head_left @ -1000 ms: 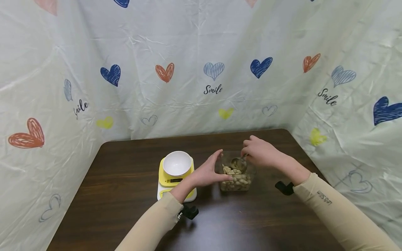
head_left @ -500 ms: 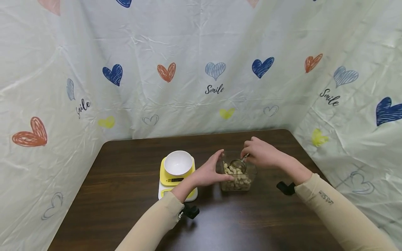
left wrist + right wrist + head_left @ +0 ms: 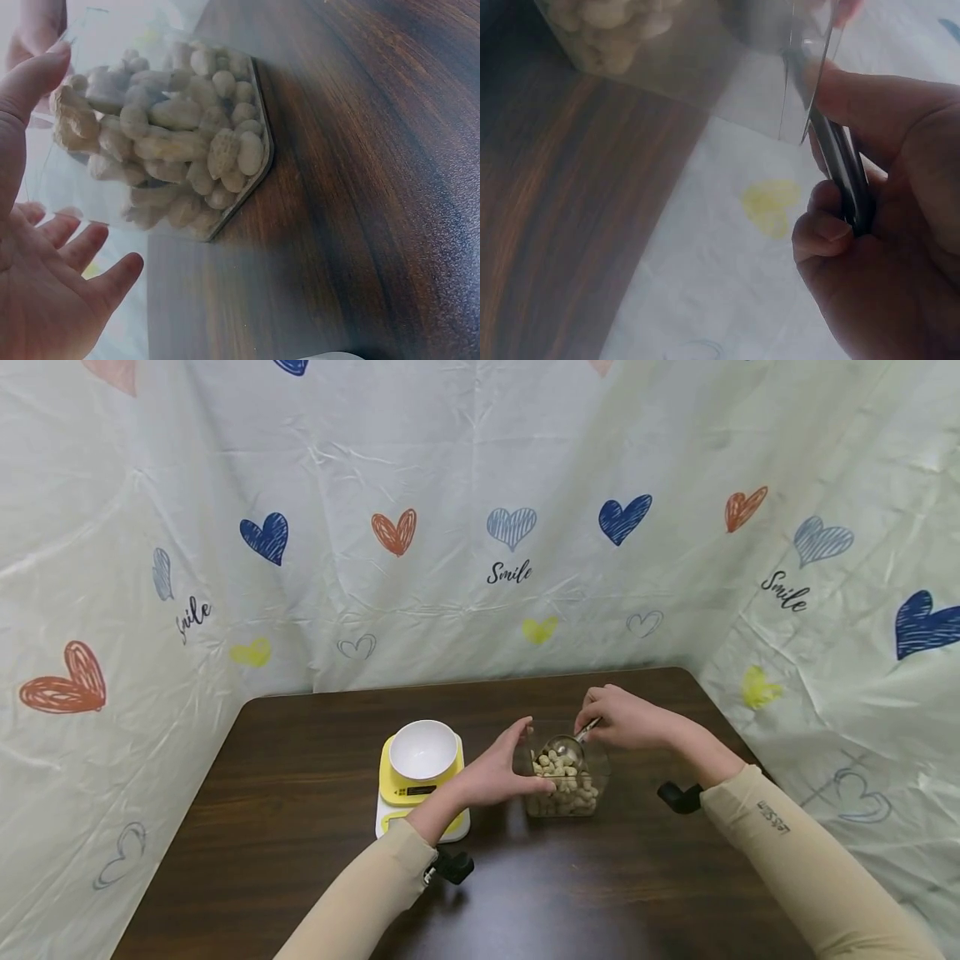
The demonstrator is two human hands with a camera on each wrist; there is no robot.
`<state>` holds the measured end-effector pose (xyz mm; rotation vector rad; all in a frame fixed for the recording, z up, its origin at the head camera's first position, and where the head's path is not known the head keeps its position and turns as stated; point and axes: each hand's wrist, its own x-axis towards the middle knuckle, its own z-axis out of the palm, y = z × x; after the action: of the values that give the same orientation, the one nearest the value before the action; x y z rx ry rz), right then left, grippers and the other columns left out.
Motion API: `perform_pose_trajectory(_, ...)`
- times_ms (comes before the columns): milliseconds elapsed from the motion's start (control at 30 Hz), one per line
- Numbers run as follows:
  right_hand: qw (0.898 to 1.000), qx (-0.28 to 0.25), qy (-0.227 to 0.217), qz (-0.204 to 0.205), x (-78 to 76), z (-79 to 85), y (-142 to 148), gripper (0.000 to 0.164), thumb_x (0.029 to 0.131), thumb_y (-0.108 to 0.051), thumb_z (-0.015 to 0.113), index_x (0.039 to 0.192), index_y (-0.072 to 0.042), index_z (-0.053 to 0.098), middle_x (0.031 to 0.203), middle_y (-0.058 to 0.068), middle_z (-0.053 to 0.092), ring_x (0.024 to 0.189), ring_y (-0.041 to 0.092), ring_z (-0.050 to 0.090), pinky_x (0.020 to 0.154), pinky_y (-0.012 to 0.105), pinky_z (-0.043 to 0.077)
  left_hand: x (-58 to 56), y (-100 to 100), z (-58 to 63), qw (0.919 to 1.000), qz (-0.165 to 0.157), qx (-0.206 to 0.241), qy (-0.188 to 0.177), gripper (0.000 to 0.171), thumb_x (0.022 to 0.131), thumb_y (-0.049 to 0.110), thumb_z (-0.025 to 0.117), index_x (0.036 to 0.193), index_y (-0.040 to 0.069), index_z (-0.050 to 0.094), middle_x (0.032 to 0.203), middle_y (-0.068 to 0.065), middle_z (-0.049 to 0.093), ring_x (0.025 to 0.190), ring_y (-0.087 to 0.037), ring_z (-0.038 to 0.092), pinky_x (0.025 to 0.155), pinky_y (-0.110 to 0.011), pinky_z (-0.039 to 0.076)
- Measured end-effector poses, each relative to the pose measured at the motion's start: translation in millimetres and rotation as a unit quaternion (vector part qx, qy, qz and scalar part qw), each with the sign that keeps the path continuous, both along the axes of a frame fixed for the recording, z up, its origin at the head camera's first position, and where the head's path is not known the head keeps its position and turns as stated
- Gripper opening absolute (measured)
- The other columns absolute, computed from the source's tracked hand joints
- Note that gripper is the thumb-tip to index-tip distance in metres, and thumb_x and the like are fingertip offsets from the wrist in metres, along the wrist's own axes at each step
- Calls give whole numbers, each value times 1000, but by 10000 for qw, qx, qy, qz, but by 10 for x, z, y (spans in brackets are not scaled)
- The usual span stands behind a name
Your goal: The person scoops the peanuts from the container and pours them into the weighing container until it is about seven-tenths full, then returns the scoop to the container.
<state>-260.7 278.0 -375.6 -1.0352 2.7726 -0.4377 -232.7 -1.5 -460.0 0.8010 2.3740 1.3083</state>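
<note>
With twelve o'clock taken as straight away from the person, beige sleeves (image 3: 367, 893) were stretched in from seven and five o'clock, and a small black attachment (image 3: 453, 867) was worn at each wrist. Beyond the left sleeve, a yellow and white scale (image 3: 392, 787) was set on a dark wooden table (image 3: 315, 793), its six o'clock side partly covered by the left wrist; a white bowl (image 3: 422, 752) was stood upright on its platform. At three o'clock from the scale, a clear box (image 3: 602, 766) was set on the table, partly filled with peanuts (image 3: 172, 142) in their shells. The box was touched at its nine o'clock side by the left hand (image 3: 498, 777), whose fingers were spread and nearly straight: the thumb was laid at the near wall, and the forefinger was reached to the far left corner. By the box's one o'clock corner, the handle of a metal scoop (image 3: 564, 750) was gripped in the curled fingers of the right hand (image 3: 622, 718). The handle was slanted toward two o'clock, and the round end was held inside the box, at the peanuts' far side; whether any peanuts were held in it could not be told. Behind the table's far edge, a pale sheet (image 3: 450, 452) was hung, printed with red, blue and yellow hearts (image 3: 393, 532) and the word "Smile".
</note>
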Motion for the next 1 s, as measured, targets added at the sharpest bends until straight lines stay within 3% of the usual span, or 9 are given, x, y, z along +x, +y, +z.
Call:
perform_pose_trajectory(233, 9978, -284, -564, -194, -52, 32, 110, 12, 98, -20, 72, 107, -24, 77, 106, -5, 60, 103, 19, 54, 88, 44, 45, 8, 12, -15, 10000, 12, 62, 65, 111, 83, 55, 81, 165, 25, 12, 163, -2, 29, 147, -20, 33, 113, -44, 36)
perform_pose_trajectory(467, 9943, -466, -879, -372, -108, 23, 198, 12, 100, -24, 70, 110, -26, 76, 111, -4, 60, 105, 18, 56, 89, 44, 47, 6, 11, 7, 9999, -28, 141, 59, 111, 83, 53, 81, 165, 23, 12, 162, -4, 30, 148, -26, 33, 113, -45, 36)
perform_pose_trajectory(800, 9899, -477, -1260, -445, -104, 13, 137, 11, 96, -26, 74, 106, -24, 77, 108, -1, 59, 98, 16, 56, 86, 41, 48, 5, -4, 18, 10000, -37, -15, -20, 113, 83, 57, 80, 165, 25, 10, 164, -1, 28, 148, -17, 31, 113, -45, 36)
perform_pose_trajectory(1000, 9899, -520, -1205, -538, -109, -11, 147, 10, 95, -26, 75, 105, -24, 77, 108, -1, 59, 99, 16, 58, 86, 40, 49, -10, 3, -8, 10000, -30, -10, -44, 113, 82, 58, 81, 165, 27, 10, 163, 0, 28, 148, -15, 31, 113, -44, 36)
